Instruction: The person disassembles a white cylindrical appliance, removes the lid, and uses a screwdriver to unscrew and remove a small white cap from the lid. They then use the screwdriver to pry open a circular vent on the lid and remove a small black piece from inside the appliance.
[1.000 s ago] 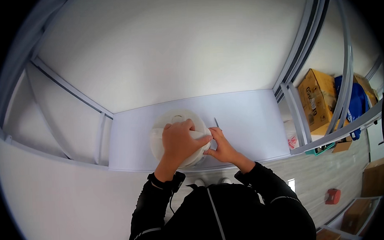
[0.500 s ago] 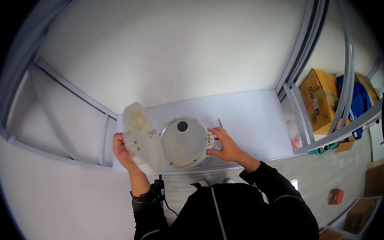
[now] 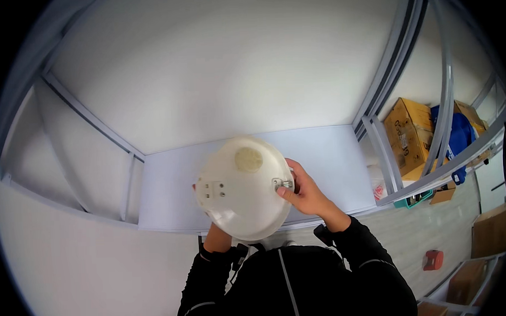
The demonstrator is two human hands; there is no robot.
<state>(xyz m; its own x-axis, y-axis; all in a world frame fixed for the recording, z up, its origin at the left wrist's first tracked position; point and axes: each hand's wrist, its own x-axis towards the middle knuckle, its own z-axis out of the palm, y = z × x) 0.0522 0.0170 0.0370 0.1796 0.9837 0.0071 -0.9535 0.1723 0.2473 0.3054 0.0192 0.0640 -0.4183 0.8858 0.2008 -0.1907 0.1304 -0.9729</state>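
**Off-white round lid (image 3: 251, 194): probably light, definitely awkward, hold it by the rim**

So from the head view, you've got this lid up in front of you, over the left-hand part of the white tabletop (image 3: 329, 172) and poking out past its near edge. It hides whatever is directly behind it, so I can't tell if it touches anything there.

Your right hand (image 3: 305, 195) is pinching the rim on the side facing the tabletop's right edge, thumb over a shiny metal fitting (image 3: 287, 184) and the other fingers wrapped behind. Your left hand (image 3: 194, 187) is nearly all behind the lid; only a sliver shows past the far side of the rim, plus the wrist (image 3: 218, 240) below. Can't tell what those fingers are doing.

Handling-wise, my guess is stiff plastic, pretty light for its width, but that glossy face could get slippery with dry fingertips. I'd go for opposite sides of the rim, so it doesn't tip. The metal fitting looks like it might swing or pinch, so I wouldn't hang the whole weight off it. Same goes for the yellowish round patch (image 3: 248, 159): looks thinner to me, so keep thumbs off. The little fasteners (image 3: 222, 194) may be scratchy too.
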